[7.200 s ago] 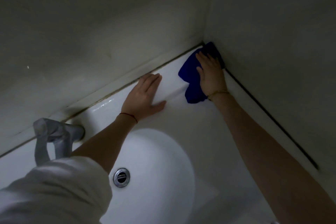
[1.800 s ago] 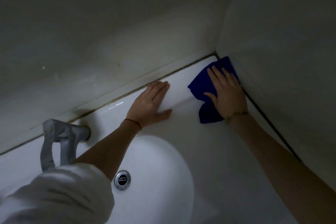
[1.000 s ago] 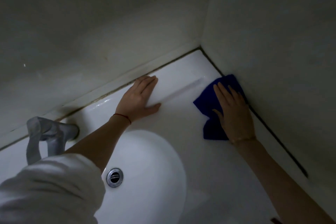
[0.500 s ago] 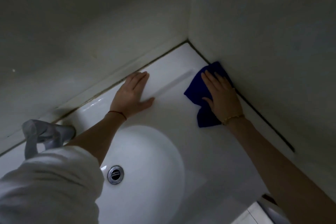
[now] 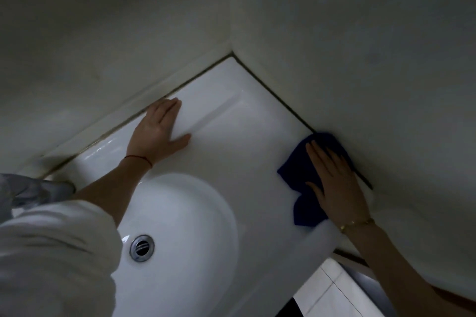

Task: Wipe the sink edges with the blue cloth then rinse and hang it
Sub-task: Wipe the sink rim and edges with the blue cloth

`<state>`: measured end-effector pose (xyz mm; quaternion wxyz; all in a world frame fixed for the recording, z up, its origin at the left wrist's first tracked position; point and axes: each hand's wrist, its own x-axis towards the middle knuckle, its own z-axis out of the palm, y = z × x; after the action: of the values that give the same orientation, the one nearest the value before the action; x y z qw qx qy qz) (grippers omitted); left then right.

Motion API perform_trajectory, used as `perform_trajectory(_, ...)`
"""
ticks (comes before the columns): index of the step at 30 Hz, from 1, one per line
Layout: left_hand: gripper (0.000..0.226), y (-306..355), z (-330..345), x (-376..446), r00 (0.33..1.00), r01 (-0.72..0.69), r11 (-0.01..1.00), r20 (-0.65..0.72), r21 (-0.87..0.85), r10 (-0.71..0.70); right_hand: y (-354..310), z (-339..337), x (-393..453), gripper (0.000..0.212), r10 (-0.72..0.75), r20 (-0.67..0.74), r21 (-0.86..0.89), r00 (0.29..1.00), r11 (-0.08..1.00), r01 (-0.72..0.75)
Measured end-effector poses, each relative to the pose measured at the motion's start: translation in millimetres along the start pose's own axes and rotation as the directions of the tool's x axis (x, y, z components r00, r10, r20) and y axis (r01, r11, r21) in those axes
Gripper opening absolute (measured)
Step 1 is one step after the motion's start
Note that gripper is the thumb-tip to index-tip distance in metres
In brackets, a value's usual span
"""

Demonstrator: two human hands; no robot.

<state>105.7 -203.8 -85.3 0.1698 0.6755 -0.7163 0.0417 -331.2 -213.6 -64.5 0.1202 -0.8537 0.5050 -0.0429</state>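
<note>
The white sink point(image 5: 247, 136) fills a corner between two walls. On its right edge, next to the side wall, lies the blue cloth point(image 5: 298, 177). My right hand point(image 5: 334, 185) presses flat on the cloth with straight fingers. My left hand point(image 5: 159, 131) rests flat on the back ledge, palm down, touching no cloth. The cloth's right part is hidden under my right hand.
A chrome drain point(image 5: 142, 248) sits in the oval basin point(image 5: 185, 226). A silver faucet point(image 5: 38, 190) stands at the far left, partly behind my white sleeve point(image 5: 51, 260). A dark sealant line point(image 5: 283, 103) runs along the side wall. Tiled floor point(image 5: 332, 293) shows past the front right corner.
My right hand has slid the blue cloth along the right edge toward the front of the sink, away from the corner. My left hand stays flat on the back ledge.
</note>
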Motion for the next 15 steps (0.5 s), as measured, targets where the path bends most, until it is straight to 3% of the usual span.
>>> perform_trajectory(15,0.075,-1,2,0,0.998,-0.039,0.999,-0.055,0.007,0.039,-25,6,55,0.078,-0.075,-0.046,-0.066,0.996,0.995,0.072)
